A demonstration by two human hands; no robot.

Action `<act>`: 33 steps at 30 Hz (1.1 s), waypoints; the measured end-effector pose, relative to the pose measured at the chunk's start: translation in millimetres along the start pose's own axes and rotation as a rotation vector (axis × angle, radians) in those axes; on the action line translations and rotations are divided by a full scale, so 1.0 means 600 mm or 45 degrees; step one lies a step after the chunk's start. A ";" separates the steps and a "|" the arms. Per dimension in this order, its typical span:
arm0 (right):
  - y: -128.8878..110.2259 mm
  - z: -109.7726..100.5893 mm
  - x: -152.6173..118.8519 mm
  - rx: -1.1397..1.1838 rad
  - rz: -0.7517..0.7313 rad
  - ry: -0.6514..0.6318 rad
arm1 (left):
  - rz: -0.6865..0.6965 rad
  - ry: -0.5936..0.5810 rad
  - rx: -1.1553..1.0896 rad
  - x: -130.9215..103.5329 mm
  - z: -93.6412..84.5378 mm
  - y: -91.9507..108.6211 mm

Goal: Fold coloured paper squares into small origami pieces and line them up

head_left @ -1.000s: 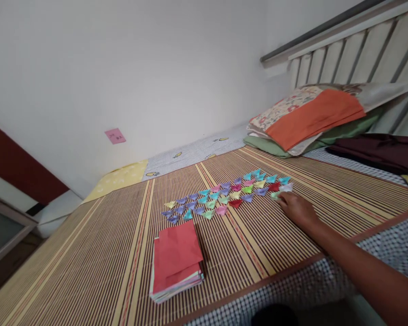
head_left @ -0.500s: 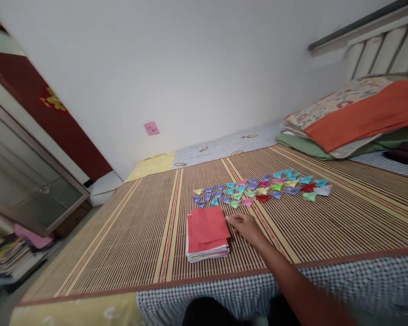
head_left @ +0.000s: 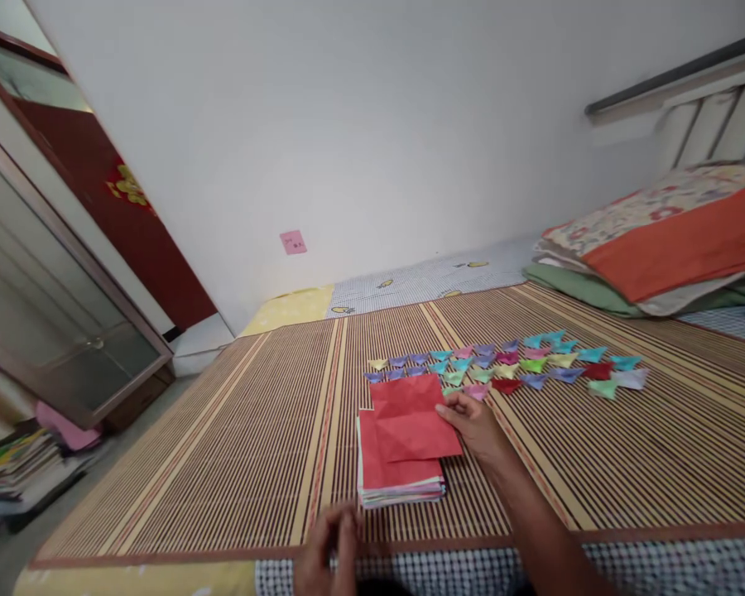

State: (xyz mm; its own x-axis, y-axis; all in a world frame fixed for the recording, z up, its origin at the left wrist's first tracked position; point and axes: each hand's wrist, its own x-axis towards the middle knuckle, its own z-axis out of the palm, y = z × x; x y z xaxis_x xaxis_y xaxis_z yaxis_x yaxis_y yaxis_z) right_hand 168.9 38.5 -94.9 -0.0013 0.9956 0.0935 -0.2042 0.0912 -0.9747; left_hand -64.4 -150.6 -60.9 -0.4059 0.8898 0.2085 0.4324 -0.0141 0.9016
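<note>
My right hand (head_left: 477, 420) pinches the right edge of a creased red sheet of paper (head_left: 413, 422), holding it raised and slightly tilted over a paper stack. Beneath it, the stack (head_left: 403, 492) of coloured sheets lies on the mat with another red sheet on top. My left hand (head_left: 328, 550) is at the near edge of the mat, just below the stack, somewhat blurred. Its fingers curl loosely with a gap to the thumb, and nothing shows in them. Beyond the stack, small folded paper pieces (head_left: 534, 364) in many colours lie in rows, a few partly covered by the raised sheet.
A striped bamboo mat (head_left: 223, 447) covers the bed. Folded bedding (head_left: 676, 236) is piled at the far right. A white wall (head_left: 410, 149) rises behind, and a glass-fronted cabinet (head_left: 68, 298) stands left. Books (head_left: 21, 463) lie at the lower left.
My right hand has taken hold of the top red sheet and lifted it off the stack, shifting it up and right. My left hand has entered from below. The view has shifted slightly.
</note>
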 end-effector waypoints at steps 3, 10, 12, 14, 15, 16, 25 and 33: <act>-0.036 0.005 0.007 0.137 -0.057 0.028 | 0.018 0.069 -0.264 0.120 0.010 0.051; -0.089 0.036 0.025 0.293 -0.076 -0.009 | -0.064 -0.540 -0.645 0.235 0.080 0.125; -0.094 0.039 0.024 0.309 -0.067 -0.052 | -0.100 -0.643 -0.819 0.229 0.093 0.122; -0.094 0.039 0.022 0.321 -0.050 -0.098 | -0.127 -0.599 -0.893 0.220 0.098 0.115; -0.094 0.038 0.020 0.328 -0.041 -0.115 | -0.150 -0.565 -0.893 0.217 0.099 0.110; -0.094 0.037 0.018 0.336 -0.035 -0.125 | -0.179 -0.538 -0.882 0.216 0.099 0.106; -0.109 0.026 0.026 0.217 -0.158 -0.213 | -0.248 -0.449 -1.006 0.228 0.100 0.097; -0.133 0.022 0.031 -0.023 -0.134 -0.307 | -0.242 -0.785 -0.675 0.225 0.116 0.086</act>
State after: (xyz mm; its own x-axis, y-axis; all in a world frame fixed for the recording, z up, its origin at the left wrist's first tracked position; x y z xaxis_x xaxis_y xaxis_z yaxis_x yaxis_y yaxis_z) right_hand 172.4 49.2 -12.4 -0.2150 0.9471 0.2381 -0.1982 0.1965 -0.9603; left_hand -41.0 0.6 -12.8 0.1462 0.9867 -0.0710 -0.0981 0.0859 0.9915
